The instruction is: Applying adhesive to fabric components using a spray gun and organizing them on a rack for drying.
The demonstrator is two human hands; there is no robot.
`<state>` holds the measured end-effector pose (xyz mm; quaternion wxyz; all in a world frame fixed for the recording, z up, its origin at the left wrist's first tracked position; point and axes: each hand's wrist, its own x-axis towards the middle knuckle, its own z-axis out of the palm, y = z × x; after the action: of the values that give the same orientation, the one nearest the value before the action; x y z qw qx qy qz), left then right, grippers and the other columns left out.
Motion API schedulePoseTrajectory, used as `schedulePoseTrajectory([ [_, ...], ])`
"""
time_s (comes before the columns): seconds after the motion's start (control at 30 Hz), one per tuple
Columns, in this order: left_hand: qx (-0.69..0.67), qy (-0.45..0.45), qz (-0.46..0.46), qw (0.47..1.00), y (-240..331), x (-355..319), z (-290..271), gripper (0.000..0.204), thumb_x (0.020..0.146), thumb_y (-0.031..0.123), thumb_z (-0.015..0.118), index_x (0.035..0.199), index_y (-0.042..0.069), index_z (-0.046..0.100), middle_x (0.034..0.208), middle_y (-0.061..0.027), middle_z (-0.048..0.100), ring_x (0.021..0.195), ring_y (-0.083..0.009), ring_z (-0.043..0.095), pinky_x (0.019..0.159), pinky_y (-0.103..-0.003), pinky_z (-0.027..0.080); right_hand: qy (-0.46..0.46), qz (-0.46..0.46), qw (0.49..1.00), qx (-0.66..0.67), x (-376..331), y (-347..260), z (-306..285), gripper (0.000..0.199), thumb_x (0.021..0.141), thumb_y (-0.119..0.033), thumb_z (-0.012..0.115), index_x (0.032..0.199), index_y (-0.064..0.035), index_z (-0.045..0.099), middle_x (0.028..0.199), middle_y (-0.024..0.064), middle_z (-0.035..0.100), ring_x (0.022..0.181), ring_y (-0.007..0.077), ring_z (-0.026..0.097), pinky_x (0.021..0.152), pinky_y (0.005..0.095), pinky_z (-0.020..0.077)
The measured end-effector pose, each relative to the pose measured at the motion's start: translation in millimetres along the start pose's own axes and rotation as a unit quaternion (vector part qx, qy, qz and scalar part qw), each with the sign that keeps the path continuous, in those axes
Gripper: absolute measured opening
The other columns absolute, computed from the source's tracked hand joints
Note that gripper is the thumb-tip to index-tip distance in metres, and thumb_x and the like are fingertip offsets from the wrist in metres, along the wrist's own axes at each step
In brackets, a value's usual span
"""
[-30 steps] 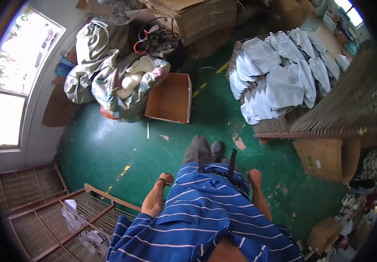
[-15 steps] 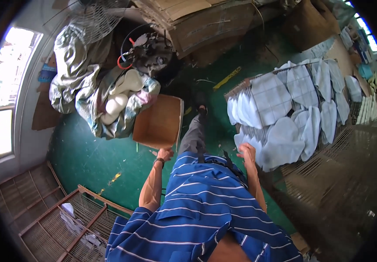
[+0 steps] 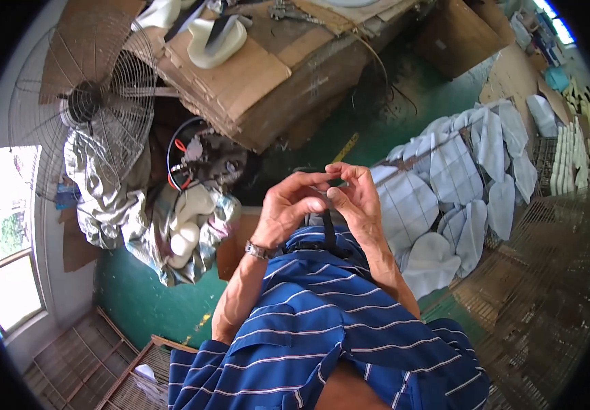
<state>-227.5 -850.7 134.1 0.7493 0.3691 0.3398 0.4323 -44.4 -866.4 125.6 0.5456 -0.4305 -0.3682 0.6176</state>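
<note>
My left hand (image 3: pixel 284 210) and my right hand (image 3: pixel 361 208) are raised together in front of my waist. The fingers of both curl inward, thumbs bent toward the fingertips. Between the fingertips there seems to be something thin and dark, too small to make out. A dark strap (image 3: pixel 328 229) hangs at my waist just below the hands. Right of my right hand, pale grey-white fabric pieces (image 3: pixel 404 205) are spread on a wire rack. Left of my left hand, partly behind the wrist, is a brown box (image 3: pixel 230 239).
At left, a grey-green sack (image 3: pixel 161 253) holds cream rounded forms (image 3: pixel 185 236), with a wire-caged fan (image 3: pixel 83 102) above it. A cardboard-covered bench (image 3: pixel 261 75) bears a cream curved piece (image 3: pixel 216 44). Slatted racks (image 3: pixel 138 376) stand at lower left. Pale cream pieces (image 3: pixel 567 160) line the far right.
Both hands have risen from beside my hips and come together in front of my waist, fingers curled. The view has tilted up, showing more of the fan and bench.
</note>
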Motion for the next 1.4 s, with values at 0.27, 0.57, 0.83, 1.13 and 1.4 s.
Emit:
schedulePoseTrajectory([
  [0.27, 0.117, 0.153, 0.112, 0.975, 26.4, 111.2, 15.9, 0.023, 0.098, 0.020, 0.075, 0.107, -0.001, 0.077, 0.090, -0.0030, 0.070, 0.083, -0.0113, 0.063, 0.076, -0.027, 0.052, 0.015, -0.055, 0.994, -0.092, 123.8, -17.4, -0.1, 0.047, 0.091, -0.020, 0.082, 0.126, -0.0069, 0.053, 0.129, 0.0077, 0.060, 0.119, 0.0177, 0.057, 0.095, 0.0336, 0.0497],
  [0.57, 0.247, 0.271, 0.180, 0.913, 56.9, 294.4, 24.9, 0.028, 0.105, 0.017, 0.059, 0.091, -0.001, 0.075, 0.069, -0.0051, 0.066, 0.059, -0.0107, 0.060, 0.053, -0.027, 0.047, -0.075, -0.073, 0.978, -0.182, 305.8, -61.1, -52.2, 0.038, 0.096, -0.017, 0.078, 0.122, -0.0048, 0.053, 0.125, 0.0080, 0.057, 0.100, 0.0109, 0.055, 0.086, 0.0265, 0.0518],
  [0.83, 0.053, 0.325, 0.045, 0.943, 79.5, 454.4, 45.2, 0.064, 0.113, 0.046, 0.041, 0.083, 0.000, 0.074, 0.072, -0.0031, 0.068, 0.060, -0.0093, 0.058, 0.054, -0.024, 0.044, -0.094, 0.041, 0.987, -0.123, 443.6, -113.0, -101.5, 0.031, 0.099, -0.011, 0.067, 0.125, -0.0021, 0.053, 0.120, 0.0090, 0.058, 0.107, 0.0164, 0.058, 0.093, 0.0321, 0.0503],
  [1.13, 0.003, 0.204, 0.158, 0.966, 89.0, 503.8, 17.5, 0.026, 0.101, 0.026, 0.071, 0.097, 0.001, 0.073, 0.090, -0.0066, 0.072, 0.072, -0.0117, 0.065, 0.064, -0.027, 0.053, -0.140, 0.092, 0.980, -0.110, 513.2, -134.6, -117.3, 0.038, 0.098, -0.019, 0.074, 0.119, -0.0025, 0.048, 0.122, 0.0118, 0.058, 0.103, 0.0172, 0.058, 0.089, 0.0307, 0.0514],
  [1.4, 0.308, 0.257, 0.213, 0.891, 97.0, 517.3, -1.2, 0.019, 0.099, 0.016, 0.066, 0.088, 0.002, 0.071, 0.072, -0.0102, 0.065, 0.063, -0.0240, 0.065, 0.059, -0.035, 0.051, -0.205, -0.098, 0.914, -0.335, 545.3, -130.4, -122.1, 0.032, 0.099, -0.019, 0.074, 0.113, -0.0027, 0.051, 0.115, 0.0140, 0.063, 0.102, 0.0222, 0.061, 0.094, 0.0352, 0.0495],
])
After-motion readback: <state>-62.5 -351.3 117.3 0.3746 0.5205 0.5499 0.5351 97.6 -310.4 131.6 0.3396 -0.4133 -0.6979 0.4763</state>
